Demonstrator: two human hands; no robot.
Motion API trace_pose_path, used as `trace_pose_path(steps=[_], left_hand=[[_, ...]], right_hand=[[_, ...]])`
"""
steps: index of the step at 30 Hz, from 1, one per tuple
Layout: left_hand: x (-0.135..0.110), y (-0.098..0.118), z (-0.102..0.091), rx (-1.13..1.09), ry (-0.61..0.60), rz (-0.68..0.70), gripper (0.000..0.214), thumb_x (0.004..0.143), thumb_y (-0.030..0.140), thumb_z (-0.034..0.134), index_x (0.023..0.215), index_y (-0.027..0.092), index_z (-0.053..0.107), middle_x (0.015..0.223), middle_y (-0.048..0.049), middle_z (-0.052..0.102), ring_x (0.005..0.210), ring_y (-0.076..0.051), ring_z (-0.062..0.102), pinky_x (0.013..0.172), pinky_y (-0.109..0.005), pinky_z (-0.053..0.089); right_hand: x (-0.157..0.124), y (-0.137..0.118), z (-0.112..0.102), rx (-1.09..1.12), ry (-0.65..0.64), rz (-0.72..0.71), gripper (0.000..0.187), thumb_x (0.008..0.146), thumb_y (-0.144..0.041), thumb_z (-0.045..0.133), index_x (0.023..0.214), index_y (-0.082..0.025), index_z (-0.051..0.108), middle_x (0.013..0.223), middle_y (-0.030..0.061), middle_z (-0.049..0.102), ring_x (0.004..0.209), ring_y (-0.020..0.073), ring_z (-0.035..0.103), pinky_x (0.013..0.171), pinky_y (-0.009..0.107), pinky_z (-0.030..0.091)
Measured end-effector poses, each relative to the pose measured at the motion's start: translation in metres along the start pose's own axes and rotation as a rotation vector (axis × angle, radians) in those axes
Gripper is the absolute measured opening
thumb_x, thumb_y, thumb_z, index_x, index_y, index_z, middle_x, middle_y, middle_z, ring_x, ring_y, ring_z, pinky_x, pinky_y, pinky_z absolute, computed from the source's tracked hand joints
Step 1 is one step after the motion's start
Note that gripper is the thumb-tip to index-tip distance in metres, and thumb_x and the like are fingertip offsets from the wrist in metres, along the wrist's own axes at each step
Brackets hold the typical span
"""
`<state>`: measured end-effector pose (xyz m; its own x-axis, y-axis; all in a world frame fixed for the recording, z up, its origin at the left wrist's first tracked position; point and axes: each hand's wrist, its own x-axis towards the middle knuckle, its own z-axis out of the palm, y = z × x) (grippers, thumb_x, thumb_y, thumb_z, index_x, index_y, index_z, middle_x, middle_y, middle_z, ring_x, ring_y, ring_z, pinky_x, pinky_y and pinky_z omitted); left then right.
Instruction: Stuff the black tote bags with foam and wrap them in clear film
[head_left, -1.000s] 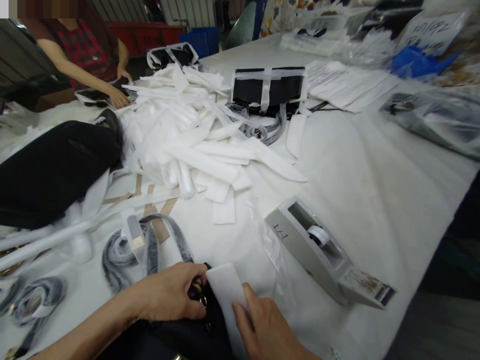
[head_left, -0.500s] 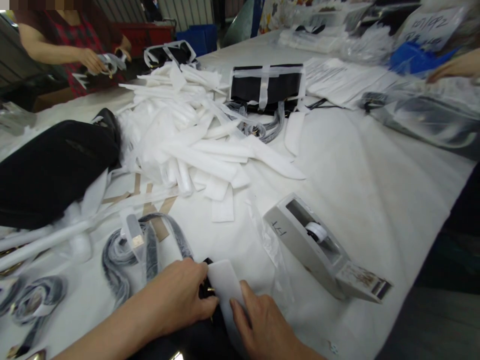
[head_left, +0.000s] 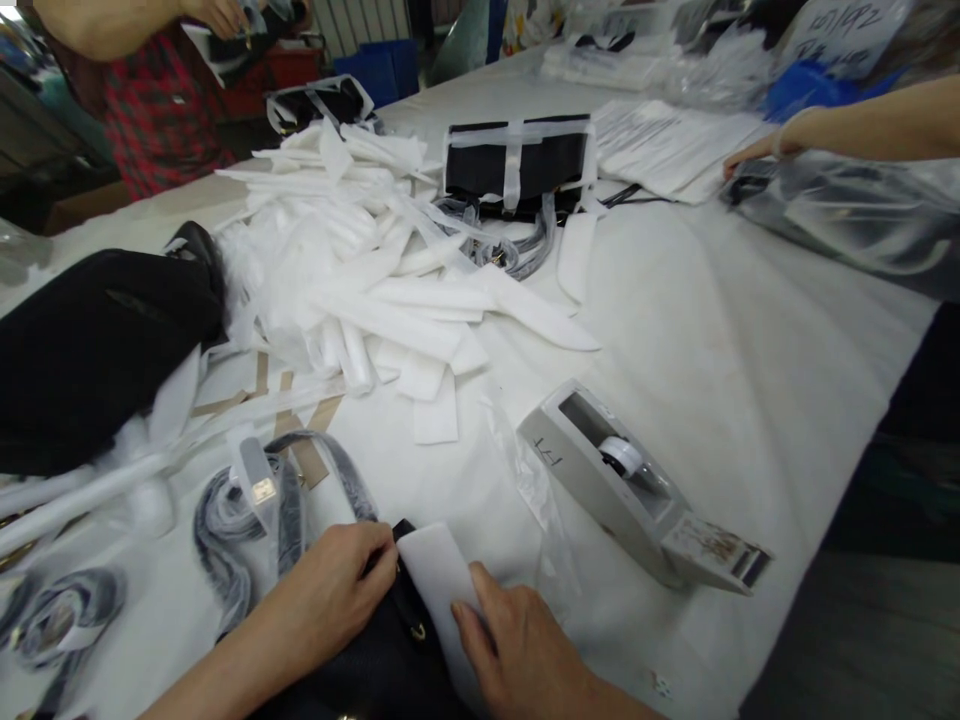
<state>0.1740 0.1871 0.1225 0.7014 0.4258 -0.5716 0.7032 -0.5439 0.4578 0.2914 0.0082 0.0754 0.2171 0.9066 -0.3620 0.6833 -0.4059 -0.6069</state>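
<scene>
At the bottom of the view my left hand (head_left: 330, 590) is closed on the edge of a black bag (head_left: 375, 660), fingers pinched near its gold hardware. My right hand (head_left: 517, 650) presses a white foam strip (head_left: 435, 575) against the same bag edge, fingers curled over the strip. The bag's lower part runs out of the picture.
A grey tape dispenser (head_left: 630, 480) sits just right of my hands. A large pile of white foam strips (head_left: 375, 270) fills the middle; a black bag (head_left: 90, 340) lies left, a wrapped black bag (head_left: 517, 165) behind. Wrapped straps (head_left: 247, 500) lie left. Other people's arms reach in at top left and right (head_left: 825, 130).
My left hand's fingers slid down along the bag edge, covering the gold ring. The view shifted slightly. A person's arm came in at the right; the person at top left lifted an item.
</scene>
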Motion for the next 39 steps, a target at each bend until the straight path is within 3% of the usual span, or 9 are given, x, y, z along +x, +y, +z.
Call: trace_pose_path(steps=[6,13,17,20,23,26,30,35,39], left_hand=[[-0.001,-0.002,0.002,-0.224,-0.002,-0.016,0.036,0.088,0.049,0.044,0.072,0.019,0.054,0.062,0.0032,0.05,0.06,-0.014,0.046,0.057,-0.027,0.03],[-0.006,-0.013,-0.009,-0.609,0.043,-0.045,0.047,0.087,0.057,0.051,0.119,0.023,0.046,0.069,0.0047,0.049,0.062,-0.013,0.046,0.057,-0.024,0.034],[-0.022,-0.031,-0.028,-0.811,-0.042,0.037,0.067,0.08,0.052,0.065,0.135,0.029,0.036,0.114,-0.0051,0.058,0.101,-0.02,0.058,0.087,-0.032,0.047],[-0.031,-0.047,-0.041,-0.649,-0.223,0.129,0.09,0.072,0.047,0.075,0.145,0.038,0.022,0.152,-0.0029,0.03,0.138,-0.027,0.031,0.114,-0.043,0.025],[-0.031,-0.051,-0.043,-0.313,-0.247,0.139,0.097,0.069,0.047,0.077,0.146,0.04,0.019,0.158,-0.0003,0.017,0.144,-0.028,0.016,0.118,-0.048,0.011],[-0.022,-0.037,-0.033,-0.168,-0.16,0.143,0.082,0.07,0.046,0.076,0.141,0.036,0.035,0.146,-0.0042,0.042,0.133,-0.029,0.037,0.112,-0.045,0.028],[-0.007,-0.018,-0.012,-0.147,-0.053,0.252,0.016,0.088,0.036,0.056,0.096,0.023,0.061,0.098,-0.0026,0.063,0.097,-0.021,0.058,0.089,-0.034,0.045],[0.007,-0.021,0.005,-0.153,0.139,0.413,0.018,0.09,0.036,0.053,0.1,0.021,0.053,0.139,-0.0082,0.042,0.128,-0.023,0.037,0.109,-0.038,0.031],[0.021,-0.025,0.012,-0.245,0.028,0.474,0.033,0.09,0.04,0.053,0.119,0.024,0.05,0.138,-0.0065,0.045,0.131,-0.023,0.033,0.11,-0.038,0.028]], right_hand=[[0.0,0.0,-0.005,0.007,-0.12,-0.003,0.032,0.095,-0.03,0.034,0.109,-0.015,0.058,0.087,0.0138,0.07,0.08,0.0285,0.067,0.07,0.036,0.044],[0.007,-0.005,-0.022,0.059,-0.221,-0.041,0.029,0.094,-0.029,0.035,0.1,-0.016,0.06,0.089,0.0124,0.07,0.076,0.0229,0.066,0.069,0.03,0.044],[0.011,-0.006,-0.027,0.053,-0.248,-0.049,0.029,0.093,-0.029,0.036,0.1,-0.016,0.06,0.09,0.0135,0.07,0.079,0.0239,0.067,0.069,0.029,0.045],[0.013,-0.006,-0.026,0.004,-0.269,-0.043,0.031,0.094,-0.03,0.035,0.101,-0.016,0.061,0.089,0.0145,0.07,0.079,0.0265,0.068,0.066,0.031,0.045],[0.015,-0.007,-0.025,-0.051,-0.271,-0.037,0.031,0.094,-0.029,0.033,0.101,-0.016,0.061,0.088,0.0148,0.071,0.079,0.0286,0.069,0.065,0.033,0.045],[0.017,-0.009,-0.026,-0.061,-0.258,-0.034,0.03,0.093,-0.027,0.035,0.1,-0.015,0.061,0.088,0.0147,0.071,0.079,0.0278,0.069,0.065,0.031,0.045],[0.018,-0.011,-0.03,-0.098,-0.238,-0.053,0.03,0.093,-0.027,0.034,0.095,-0.015,0.062,0.081,0.0125,0.07,0.073,0.0264,0.069,0.057,0.029,0.04],[0.022,-0.009,-0.037,-0.203,-0.247,-0.189,0.024,0.086,-0.032,0.047,0.089,-0.015,0.063,0.071,0.0088,0.068,0.064,0.0262,0.067,0.047,0.027,0.028],[0.03,-0.009,-0.035,-0.206,-0.286,-0.207,0.022,0.079,-0.027,0.056,0.096,-0.015,0.064,0.078,0.0085,0.07,0.067,0.0244,0.067,0.05,0.026,0.033]])
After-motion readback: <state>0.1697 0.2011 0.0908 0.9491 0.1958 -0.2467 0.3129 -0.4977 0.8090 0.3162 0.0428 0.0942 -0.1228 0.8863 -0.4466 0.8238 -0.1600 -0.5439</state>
